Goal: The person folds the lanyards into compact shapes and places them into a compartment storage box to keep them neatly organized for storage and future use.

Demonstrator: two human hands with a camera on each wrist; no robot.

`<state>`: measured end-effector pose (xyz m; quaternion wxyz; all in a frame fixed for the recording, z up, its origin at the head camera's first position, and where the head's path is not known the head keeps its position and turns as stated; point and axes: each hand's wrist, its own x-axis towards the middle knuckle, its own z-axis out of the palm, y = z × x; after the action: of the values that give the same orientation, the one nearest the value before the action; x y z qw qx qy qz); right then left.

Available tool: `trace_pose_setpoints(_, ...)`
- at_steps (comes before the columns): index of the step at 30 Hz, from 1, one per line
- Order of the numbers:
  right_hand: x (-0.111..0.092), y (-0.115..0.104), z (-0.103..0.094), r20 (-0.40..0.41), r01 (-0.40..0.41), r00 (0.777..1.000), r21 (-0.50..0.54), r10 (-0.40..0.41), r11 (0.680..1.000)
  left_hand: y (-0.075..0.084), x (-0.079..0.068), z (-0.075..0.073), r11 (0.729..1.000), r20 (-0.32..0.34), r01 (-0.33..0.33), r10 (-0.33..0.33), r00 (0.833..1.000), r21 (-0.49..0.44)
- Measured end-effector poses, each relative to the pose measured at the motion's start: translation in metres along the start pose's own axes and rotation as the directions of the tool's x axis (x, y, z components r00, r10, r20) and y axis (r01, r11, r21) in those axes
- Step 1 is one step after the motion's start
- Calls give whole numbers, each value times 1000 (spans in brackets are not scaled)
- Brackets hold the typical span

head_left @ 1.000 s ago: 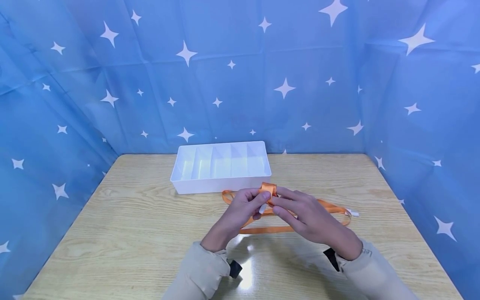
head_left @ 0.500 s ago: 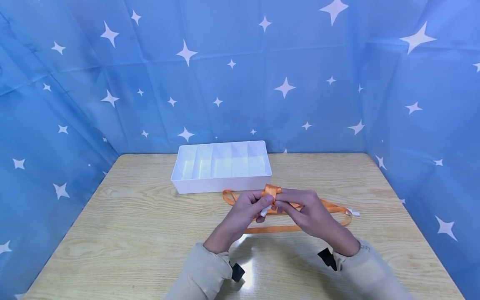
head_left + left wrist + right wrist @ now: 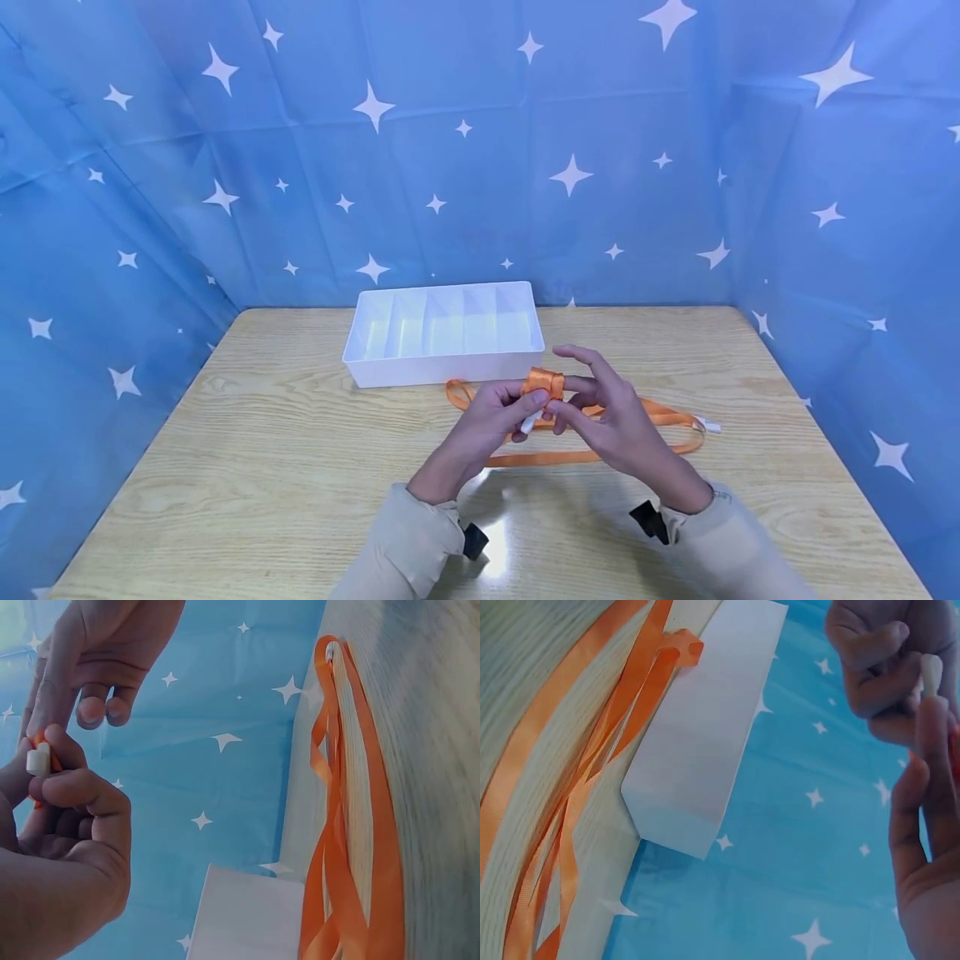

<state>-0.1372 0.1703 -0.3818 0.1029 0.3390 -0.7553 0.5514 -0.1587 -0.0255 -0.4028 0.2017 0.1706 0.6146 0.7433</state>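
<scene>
Left hand pinches an orange roll of flat band between thumb and fingertips, held up just in front of the near right corner of the white tray, with a white end piece poking out below the thumb. Right hand, farther to the right of that corner, closes its thumb and a finger on the roll's other side. What is new is its index finger, which no longer lies along the roll but stands lifted away, while the roll now shows a broader face. That suggests the winding is gaining a turn, with the left hand's pinch probably doing most to keep it tight. Loose orange strap lies on the table in front of the tray and out past its right end, where a white clip rests; whether it joins the roll, I cannot tell. Neither hand touches the tray
</scene>
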Motion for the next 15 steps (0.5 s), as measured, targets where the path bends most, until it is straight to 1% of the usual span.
trace_pose_setpoints(3,-2,2,1,30,-21,999,15,20,1000,1,0,-1,999,-24,-5,6,1000,45)
trace_pose_setpoints(6,-2,4,2,18,-28,999,51,27,998,2,0,0,996,-31,-29,32,999,81)
trace_pose_setpoints(10,-3,6,3,-64,-13,998,54,17,998,2,-1,1,993,-35,-35,39,999,114)
trace_pose_setpoints(13,-3,7,4,-121,10,993,15,-8,1000,3,-2,2,990,-44,-37,43,998,137)
trace_pose_setpoints(15,-3,7,5,-151,21,988,-3,-22,1000,3,-2,3,988,-44,-51,58,997,147)
